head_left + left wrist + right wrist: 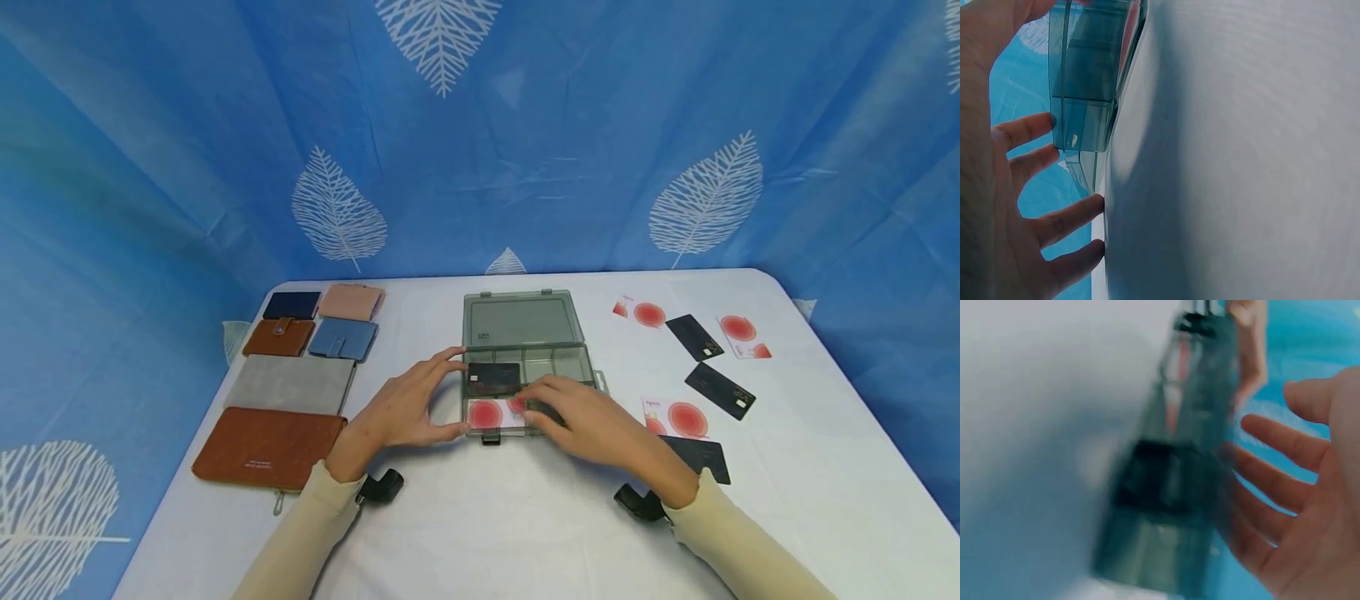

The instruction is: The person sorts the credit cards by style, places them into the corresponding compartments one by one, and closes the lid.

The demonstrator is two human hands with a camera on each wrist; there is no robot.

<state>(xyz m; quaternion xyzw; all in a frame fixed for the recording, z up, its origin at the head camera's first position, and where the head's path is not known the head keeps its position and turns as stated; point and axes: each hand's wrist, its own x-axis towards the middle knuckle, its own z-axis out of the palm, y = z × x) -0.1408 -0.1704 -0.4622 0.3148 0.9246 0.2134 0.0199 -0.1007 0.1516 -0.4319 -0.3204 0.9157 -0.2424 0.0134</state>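
Note:
A translucent grey-green compartment box (558, 362) lies on the table with its hinged lid (521, 322) folded back. Inside its left part, a black bank card (493, 378) lies behind a white card with red circles (486, 414). My left hand (401, 408) is spread along the box's left side, thumb by the front corner; in the left wrist view, fingertips touch the box wall (1088, 122). Over the front right of the box is my right hand (592, 421), fingertips by the red-circled card's right end. The right wrist view is blurred, with that hand's fingers (1279, 478) extended beside the box.
Loose black cards (720, 390) and red-circled cards (738, 327) lie scattered at the right, some near my right forearm. On the left are a brown zip pouch (270, 446), a grey wallet (291, 383), and several smaller wallets (343, 339). A blue curtain (555, 192) hangs behind.

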